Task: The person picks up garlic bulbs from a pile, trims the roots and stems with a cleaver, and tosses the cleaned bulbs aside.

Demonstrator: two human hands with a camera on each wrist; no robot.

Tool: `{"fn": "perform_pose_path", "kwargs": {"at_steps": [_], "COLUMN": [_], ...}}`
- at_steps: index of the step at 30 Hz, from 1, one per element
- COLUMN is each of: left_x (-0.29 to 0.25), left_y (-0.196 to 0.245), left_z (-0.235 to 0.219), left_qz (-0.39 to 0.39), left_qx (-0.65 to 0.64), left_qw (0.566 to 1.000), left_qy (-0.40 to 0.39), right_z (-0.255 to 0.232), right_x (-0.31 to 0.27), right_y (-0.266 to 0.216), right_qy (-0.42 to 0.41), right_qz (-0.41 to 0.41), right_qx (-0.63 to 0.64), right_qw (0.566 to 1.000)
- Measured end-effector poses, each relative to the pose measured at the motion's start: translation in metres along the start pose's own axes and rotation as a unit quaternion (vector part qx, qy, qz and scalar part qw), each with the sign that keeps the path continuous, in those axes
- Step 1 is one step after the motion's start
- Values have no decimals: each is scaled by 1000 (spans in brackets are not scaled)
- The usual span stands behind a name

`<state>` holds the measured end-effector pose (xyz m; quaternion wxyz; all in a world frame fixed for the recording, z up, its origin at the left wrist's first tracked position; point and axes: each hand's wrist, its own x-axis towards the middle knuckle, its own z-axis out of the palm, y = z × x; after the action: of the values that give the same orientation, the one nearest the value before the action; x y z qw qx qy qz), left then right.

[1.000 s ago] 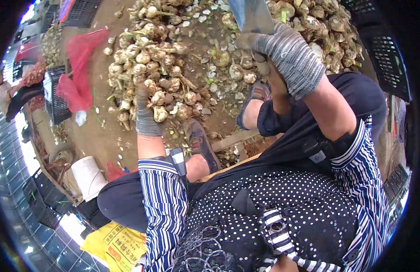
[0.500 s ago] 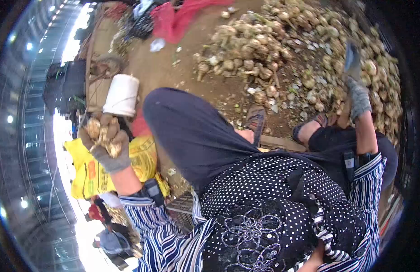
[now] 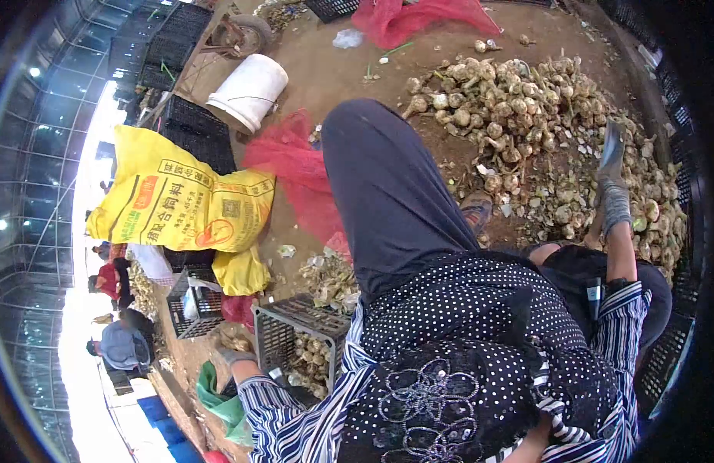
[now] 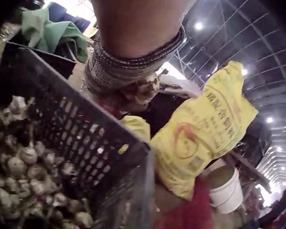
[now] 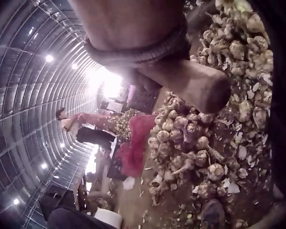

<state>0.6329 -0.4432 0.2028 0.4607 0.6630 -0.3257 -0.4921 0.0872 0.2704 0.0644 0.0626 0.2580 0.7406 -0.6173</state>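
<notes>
In the head view my gloved left hand point(image 3: 237, 355) is out at the left, beside a black plastic crate point(image 3: 273, 339) with garlic bulbs point(image 3: 312, 353) inside. The left wrist view shows a garlic bulb point(image 4: 145, 90) at the fingers of this hand, beyond the crate wall point(image 4: 102, 138); the fingers are mostly hidden behind the glove cuff. On the far right, my gloved right hand point(image 3: 615, 207) grips a broad-bladed knife point(image 3: 612, 147), blade pointing away from me. Its thick wooden handle point(image 5: 195, 86) sticks out of the fist in the right wrist view, above the garlic heap point(image 5: 176, 129).
A garlic pile point(image 3: 519, 100) covers the ground ahead, among scattered peelings. Left of my knee lie a red net point(image 3: 295, 166), a white bucket point(image 3: 253, 89) and a yellow sack point(image 3: 187, 197). A green cloth point(image 3: 218, 401) lies near the crate. People sit farther off at left.
My left hand has gone from the garlic pile, past the yellow sack with bulbs in its grip, to the crate. The view has swung left. My right hand keeps holding the knife.
</notes>
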Motion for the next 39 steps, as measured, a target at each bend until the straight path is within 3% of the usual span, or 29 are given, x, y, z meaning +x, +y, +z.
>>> {"fn": "perform_pose_path", "kwargs": {"at_steps": [3, 6, 9, 12, 14, 15, 16, 17, 19, 20, 21, 22, 23, 24, 25, 26, 28, 29, 30, 31, 32, 34, 35, 36, 39], "left_x": [11, 9, 2, -43, -100, -188, -194, -252, -332, -413, -474, -475, -475, -532, -562, -566, -597, -576, -575, -544, -549, -544, -540, -540, -553], "left_y": [-36, -52, -34, 11, 38, 38, 42, 31, 2, -41, -78, -112, -146, -193, -228, -278, -327, -365, -389, -419, -434, -448, -453, -456, -459], "left_z": [-32, -24, 28, 132, 219, 270, 315, 360, 442, 449, 450, 489, 522, 506, 501, 516, 488, 492, 485, 482, 468, 442, 437, 434, 441], "left_qz": [-21, 28, 193, 418, 529, 539, 533, 484, 452, 447, 358, 516, 359, 285, 585, 571, 497, 510, 467, 501, 467, 504, 516, 527, 491], "left_qx": [160, 425, 590, 544, 455, 462, 395, 345, 375, 355, 325, 300, 367, 357, 402, 374, 548, 534, 607, 454, 594, 589, 599, 608, 656], "left_qw": [985, 903, 782, 727, 700, 679, 684, 719, 666, 652, 668, 452, 422, 433, 181, 112, 106, 68, 39, 32, -30, -60, -62, -63, -87], "left_qy": [61, 63, 53, -22, -150, -189, -304, -359, -460, -498, -567, -663, -747, -777, -681, -722, -664, -670, -642, -736, -654, -629, -610, -590, -566], "right_z": [8, 13, 23, 27, 21, 19, 17, 13, 4, -23, -29, -35, -43, -52, -55, -64, -72, -75, -77, -77, -75, -76, -75, -74, -75], "right_x": [-2, -3, -2, 7, 7, 9, 13, 14, 16, 26, 26, 25, 23, 20, 13, 8, -9, -14, -16, -17, -17, -17, -12, -12, -6], "right_y": [-8, -22, -45, -70, -88, -92, -95, -97, -101, -96, -94, -92, -86, -78, -74, -67, -54, -49, -44, -43, -43, -42, -37, -38, -40], "right_qy": [0, 10, 27, 31, 27, 23, 22, 22, 28, 29, 32, 35, 40, 44, 46, 50, 54, 56, 58, 58, 57, 44, 71, 72, 35], "right_qz": [-15, -42, -82, -117, -138, -143, -145, -147, -150, -150, -146, -139, -125, -107, -88, -68, -22, -1, 18, 34, 39, 68, 41, 42, 148], "right_qx": [-7, -36, -46, -30, -17, -14, -15, -14, -13, -8, -7, -5, -6, -12, -14, -19, -23, -28, -28, -31, -30, 65, -20, -19, -11], "right_qw": [1000, 998, 995, 992, 990, 989, 989, 989, 988, 988, 989, 990, 991, 993, 995, 996, 998, 998, 998, 997, 997, 995, 996, 996, 988]}}
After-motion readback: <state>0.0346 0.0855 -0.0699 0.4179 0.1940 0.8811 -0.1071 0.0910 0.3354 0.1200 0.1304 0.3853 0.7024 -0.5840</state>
